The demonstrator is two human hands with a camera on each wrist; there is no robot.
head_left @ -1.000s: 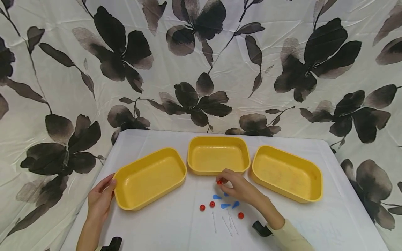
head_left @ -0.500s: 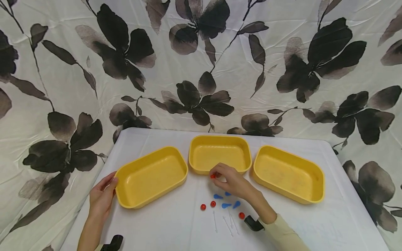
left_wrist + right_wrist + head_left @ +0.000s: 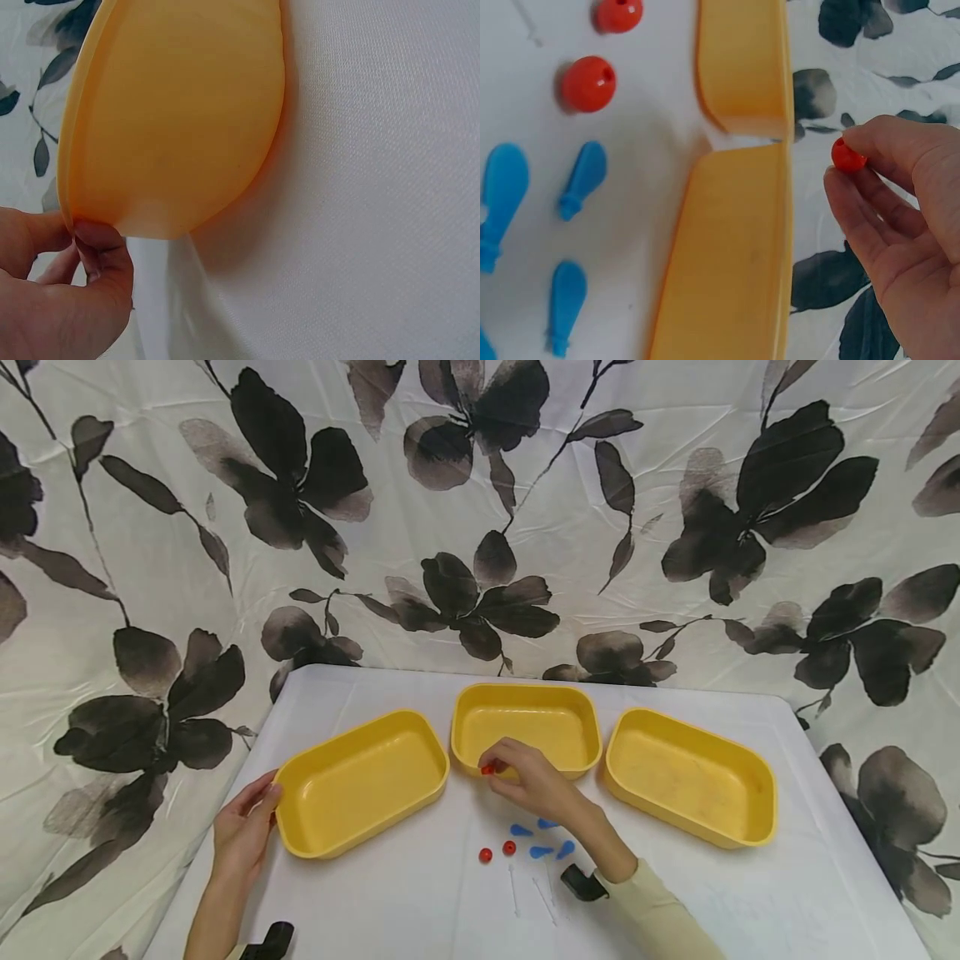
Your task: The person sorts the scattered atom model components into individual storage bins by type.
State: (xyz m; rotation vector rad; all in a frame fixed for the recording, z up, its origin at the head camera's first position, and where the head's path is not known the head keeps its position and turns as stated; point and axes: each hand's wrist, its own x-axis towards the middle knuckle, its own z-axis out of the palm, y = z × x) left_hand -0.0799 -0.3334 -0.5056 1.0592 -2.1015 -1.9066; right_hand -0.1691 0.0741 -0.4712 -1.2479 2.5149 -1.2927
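Note:
My left hand (image 3: 242, 839) pinches the near-left rim of the left yellow tray (image 3: 360, 785) between thumb and fingers. In the left wrist view the outer wall of that yellow tray (image 3: 180, 112) fills the upper middle. A round red bead (image 3: 847, 156) with a hole is pinched between the thumb and fingertips of my right hand (image 3: 907, 202). In the head view the right hand (image 3: 531, 779) is over the front edge of the middle yellow tray (image 3: 525, 727), left of its centre. The bead (image 3: 488, 769) is partly covered by the fingers.
Two loose red beads (image 3: 485, 855) lie on the white cloth. Several blue drop-shaped pieces (image 3: 541, 852) lie beside them, with thin white sticks (image 3: 514, 891) nearer me. A third yellow tray (image 3: 690, 777) stands at the right. Behind the table hangs a flowered cloth (image 3: 480, 527).
My right hand has moved left and slightly away from me with the red bead. Its forearm now covers another bead on the cloth. The left hand keeps its grip on the tray.

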